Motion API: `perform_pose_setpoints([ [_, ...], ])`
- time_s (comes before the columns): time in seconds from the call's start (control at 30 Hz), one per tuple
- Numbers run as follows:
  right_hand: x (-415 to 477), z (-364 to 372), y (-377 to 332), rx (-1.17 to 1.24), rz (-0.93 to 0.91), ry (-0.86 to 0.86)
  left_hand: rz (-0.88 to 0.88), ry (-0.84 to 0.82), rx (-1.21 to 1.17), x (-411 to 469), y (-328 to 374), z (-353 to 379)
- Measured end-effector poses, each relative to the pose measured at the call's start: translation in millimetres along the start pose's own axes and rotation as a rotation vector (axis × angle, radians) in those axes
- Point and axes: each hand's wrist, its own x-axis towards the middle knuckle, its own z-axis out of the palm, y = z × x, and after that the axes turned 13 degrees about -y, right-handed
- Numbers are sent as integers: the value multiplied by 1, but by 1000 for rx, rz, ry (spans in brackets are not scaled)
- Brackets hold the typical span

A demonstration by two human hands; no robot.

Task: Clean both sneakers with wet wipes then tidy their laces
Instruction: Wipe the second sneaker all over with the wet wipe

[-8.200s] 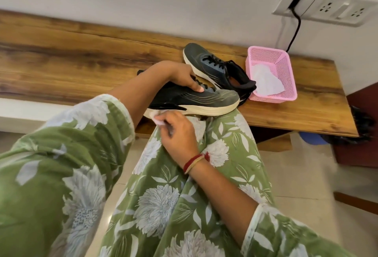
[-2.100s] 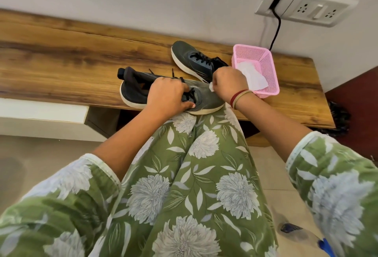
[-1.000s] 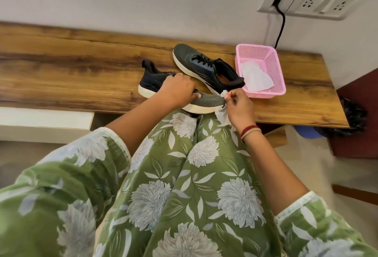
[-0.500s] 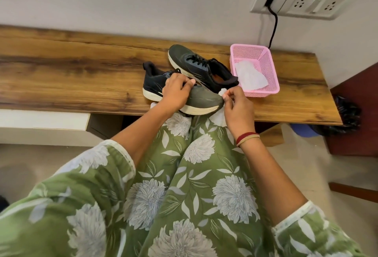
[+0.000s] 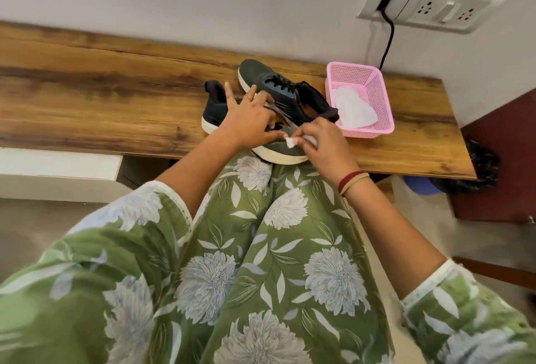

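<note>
Two dark grey sneakers with white soles lie on the wooden bench (image 5: pixel 116 97). The near sneaker (image 5: pixel 278 152) has its toe at the bench's front edge by my knees. My left hand (image 5: pixel 249 120) rests on its top with fingers spread. My right hand (image 5: pixel 322 143) pinches a small folded white wet wipe (image 5: pixel 291 142) against its toe. The far sneaker (image 5: pixel 278 85) lies behind, laces showing, toe pointing away.
A pink mesh basket (image 5: pixel 374 85) with a white wipe (image 5: pixel 353 108) inside stands on the bench right of the shoes. A wall socket panel (image 5: pixel 429 7) with a black cord sits above it. Dark red furniture (image 5: pixel 504 166) stands at the right.
My left hand has opened out, fingers spreading over the near sneaker. My right hand has moved up from the sole edge onto the toe with the wipe.
</note>
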Motion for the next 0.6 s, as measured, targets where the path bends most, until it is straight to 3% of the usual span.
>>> perform_pose_setpoints([
  [0.1, -10, -5, 7, -189, -45, -63, 4, 75, -111, -4, 4, 19],
  [0.27, -19, -19, 23, -210, -79, 0, -56, 341, -254, -4, 9, 42],
  [0.5, 9, 9, -17, -329, -106, -88, -44, 371, -253, -2, 3, 46],
  [0.6, -7, 1, 4, -255, -71, 6, -57, 328, -230, 1, 1, 45],
])
